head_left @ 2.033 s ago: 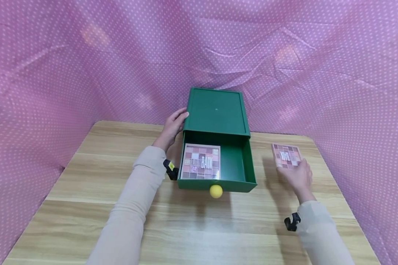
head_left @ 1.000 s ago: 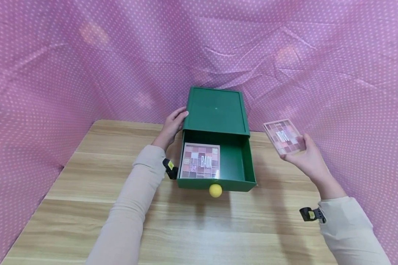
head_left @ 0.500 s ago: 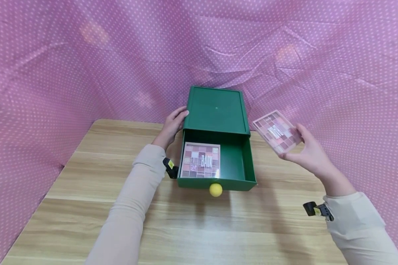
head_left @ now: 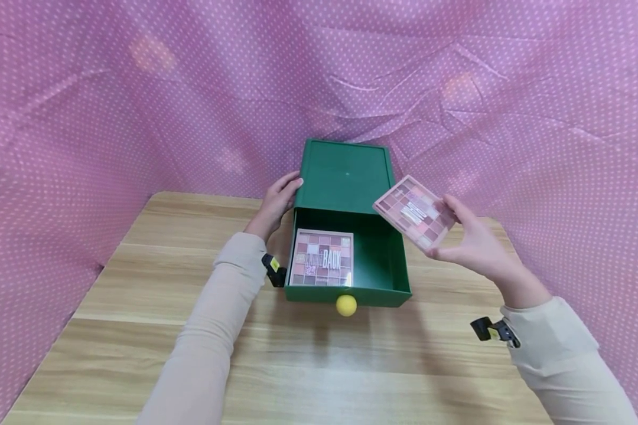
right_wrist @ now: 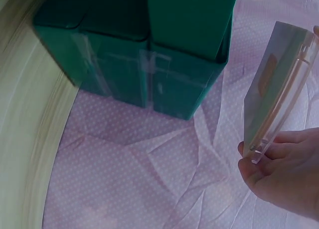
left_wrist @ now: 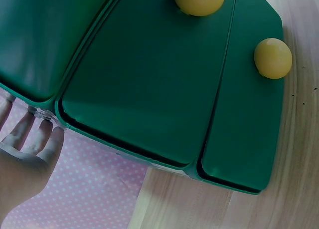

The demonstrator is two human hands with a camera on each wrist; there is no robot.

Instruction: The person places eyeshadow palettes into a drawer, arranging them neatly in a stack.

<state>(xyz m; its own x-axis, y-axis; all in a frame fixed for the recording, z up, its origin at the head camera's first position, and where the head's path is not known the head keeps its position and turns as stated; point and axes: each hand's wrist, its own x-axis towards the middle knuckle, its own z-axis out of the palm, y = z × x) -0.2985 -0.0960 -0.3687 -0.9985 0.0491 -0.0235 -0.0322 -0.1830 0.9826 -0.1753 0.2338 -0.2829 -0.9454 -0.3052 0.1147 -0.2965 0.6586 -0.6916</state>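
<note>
A green drawer unit [head_left: 345, 177] stands at the back of the table, its top drawer [head_left: 380, 298] pulled out. Inside the drawer, on the left, lies an eyeshadow palette [head_left: 323, 260] with a checkered lid. My left hand [head_left: 276, 203] rests against the unit's left side; in the left wrist view its fingers [left_wrist: 42, 136] look fairly straight. A second eyeshadow palette [head_left: 414, 213] is pinched at its near right edge by my right hand [head_left: 475, 245], tilted in the air above the drawer's right part. The right wrist view shows this palette [right_wrist: 279, 89] edge-on.
A yellow ball-shaped knob [head_left: 346, 306] sticks out from the drawer front. Two lower drawers with similar knobs [left_wrist: 273, 58] appear shut in the left wrist view. The wooden table [head_left: 165, 283] is surrounded by pink dotted cloth [head_left: 234, 100]. Clear tape [right_wrist: 148, 79] runs along the unit's side.
My right hand has picked up the second palette from the table's right side, raised it and carried it left to the drawer. The left hand and the unit have stayed in place.
</note>
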